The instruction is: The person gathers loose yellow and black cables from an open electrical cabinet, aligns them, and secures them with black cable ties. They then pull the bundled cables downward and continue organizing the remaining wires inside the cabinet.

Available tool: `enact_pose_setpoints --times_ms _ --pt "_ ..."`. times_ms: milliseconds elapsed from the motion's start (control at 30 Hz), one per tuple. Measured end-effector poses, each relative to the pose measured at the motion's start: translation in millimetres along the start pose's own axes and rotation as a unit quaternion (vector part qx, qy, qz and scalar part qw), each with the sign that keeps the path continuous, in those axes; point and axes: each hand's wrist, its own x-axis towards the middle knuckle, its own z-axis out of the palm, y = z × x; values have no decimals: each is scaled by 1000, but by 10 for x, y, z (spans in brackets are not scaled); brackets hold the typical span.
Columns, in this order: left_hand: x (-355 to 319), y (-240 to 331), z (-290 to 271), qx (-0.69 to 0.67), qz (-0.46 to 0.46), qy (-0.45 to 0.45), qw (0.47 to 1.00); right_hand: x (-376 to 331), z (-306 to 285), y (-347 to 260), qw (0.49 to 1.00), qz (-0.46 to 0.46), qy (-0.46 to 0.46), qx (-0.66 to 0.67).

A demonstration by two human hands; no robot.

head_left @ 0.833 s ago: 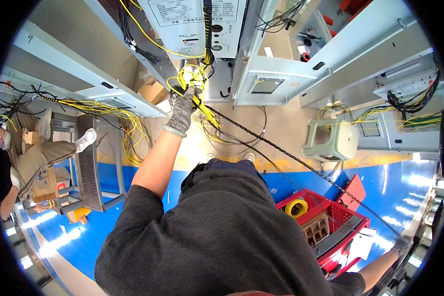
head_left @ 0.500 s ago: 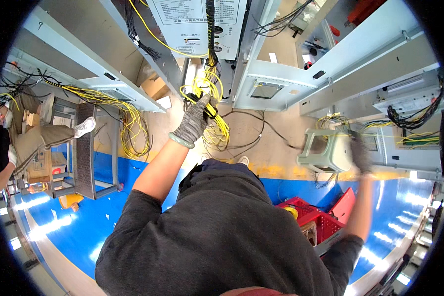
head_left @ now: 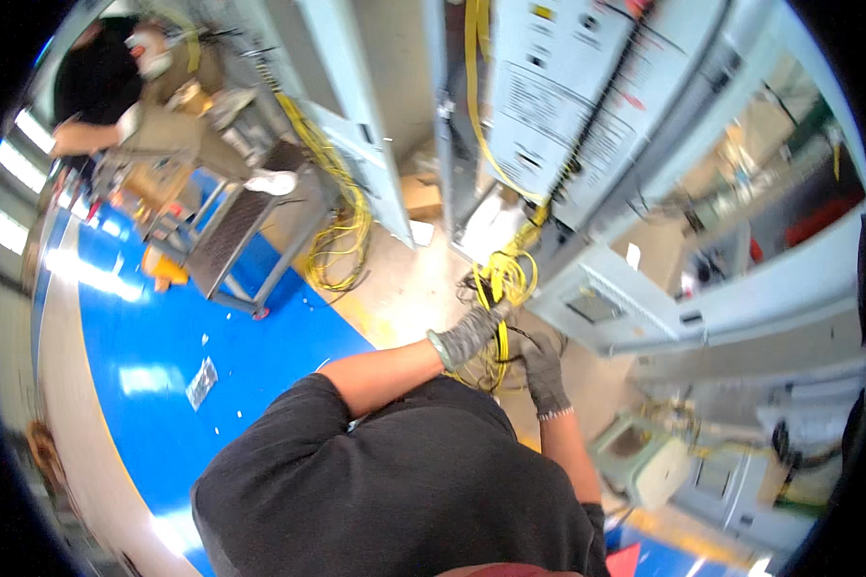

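My left hand (head_left: 467, 334), in a grey knit glove, is closed round a bundle of yellow wires (head_left: 506, 277) below the cabinet panel. Just right of it, my right hand (head_left: 543, 373), gloved alike, has come close to the bundle. Its fingers look closed on a thin black wire (head_left: 522, 334) that runs out from the bundle; motion blur softens the fingertips. Loose yellow loops hang under both hands, partly hidden by the left glove and my torso.
A light-blue cabinet with a printed panel (head_left: 558, 106) stands ahead. More yellow cable (head_left: 342, 245) coils on the floor to the left, beside a metal step stand (head_left: 231, 236). A person (head_left: 101, 82) sits beyond it. A pale green stool (head_left: 645, 462) stands at right.
My right hand has swung in from far out on the right to beside the left hand. The view has turned, so the cabinet and bundle sit further right. My left hand keeps its grip.
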Motion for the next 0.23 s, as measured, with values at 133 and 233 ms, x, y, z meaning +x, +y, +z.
enact_pose_setpoints --times_ms 133,233 --pt "351 -198 -561 119 -55 159 979 -232 -185 -102 978 -146 -60 -135" --pt "525 -136 -1052 -45 -46 276 959 -393 -616 86 981 -35 -125 -147"
